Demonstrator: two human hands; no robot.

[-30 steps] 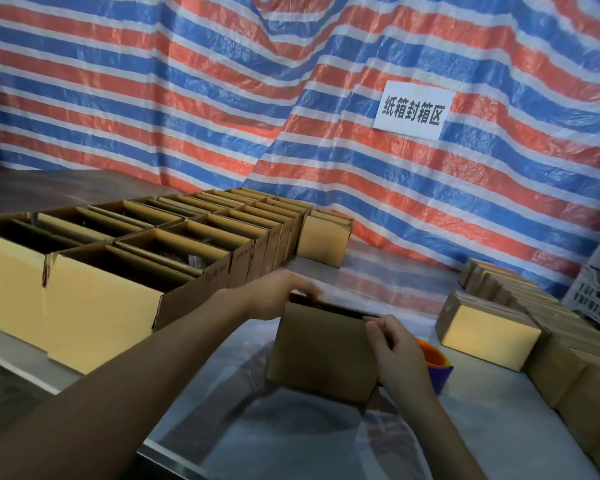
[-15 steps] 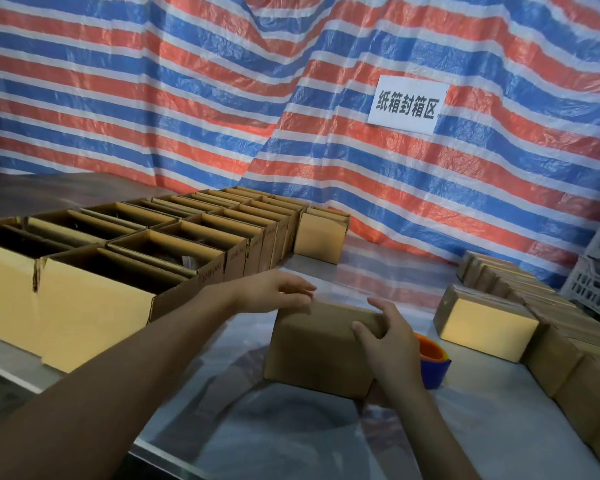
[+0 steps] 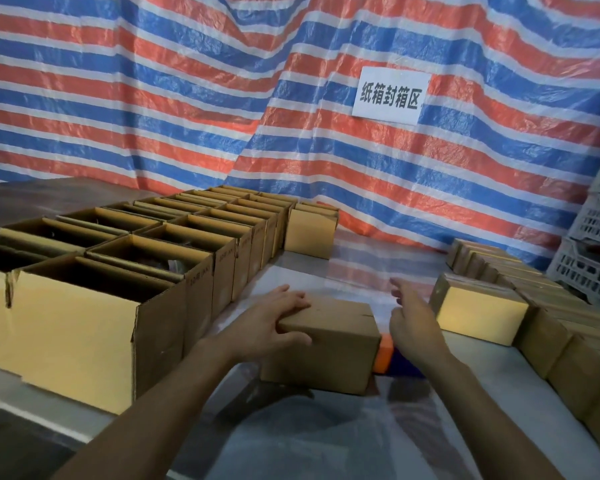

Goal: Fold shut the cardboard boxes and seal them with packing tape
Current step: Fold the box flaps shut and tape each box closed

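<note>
Cardboard box (image 3: 329,355), flaps folded down, sits dead centre on the table (image 3: 326,445) in my feed, my left hand (image 3: 274,322) clasping its 9 o'clock end with fingers (image 3: 297,301) on top and thumb on the near face, my right hand (image 3: 413,323) released and spread at 3 o'clock, above the orange-and-blue tape dispenser (image 3: 384,355).
</note>
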